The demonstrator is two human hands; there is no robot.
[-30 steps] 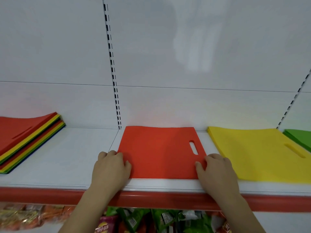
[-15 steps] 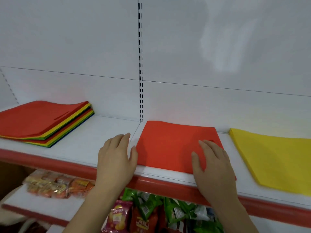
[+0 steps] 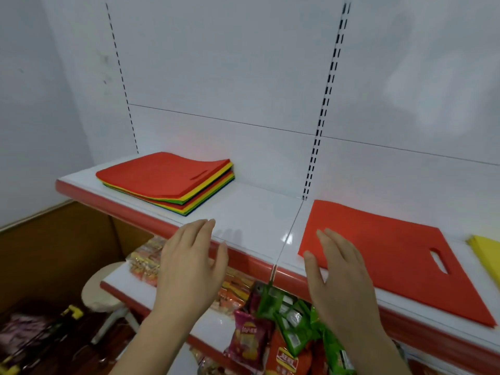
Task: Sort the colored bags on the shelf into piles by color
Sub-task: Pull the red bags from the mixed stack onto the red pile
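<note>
1. The white shelf (image 3: pixel 251 212) with its red front edge carries all the bags.
2. A single red bag (image 3: pixel 378 255) lies flat at right, its handle slot toward the near right.
3. The mixed stack of bags (image 3: pixel 165 182), red on top, sits far left.
4. A yellow bag (image 3: pixel 487 253) shows at the right edge.
5. The right hand (image 3: pixel 338 269) hovers with fingers spread and straight, holding nothing, over the red bag's near-left corner.
6. The left hand (image 3: pixel 189 263) hovers likewise, fingers apart, over the shelf's front edge.

Bare left hand (image 3: pixel 189 269); bare right hand (image 3: pixel 339 277); sleeveless forearms.
</note>
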